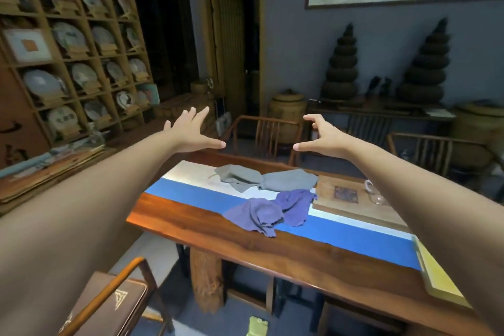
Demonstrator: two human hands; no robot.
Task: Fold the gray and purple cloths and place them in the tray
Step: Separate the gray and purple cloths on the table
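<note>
Hovering empty w/ fingers spread, left hand (191,131) & right hand (324,135) above gray cloth (261,179).

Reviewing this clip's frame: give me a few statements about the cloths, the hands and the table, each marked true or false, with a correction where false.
1. Both hands are empty and open. True: the left hand and right hand are raised with fingers spread, holding nothing.
2. The gray cloth is already folded in the tray. False: the gray cloth lies crumpled on the table, beside the wooden tray.
3. The purple cloth lies nearer the camera than the gray one. True: the purple cloth sits partly on the blue runner.
4. A glass pitcher stands on the tray. True: the glass pitcher is at its far right.
5. The left hand grips the purple cloth. False: it is in the air, touching neither cloth.
</note>
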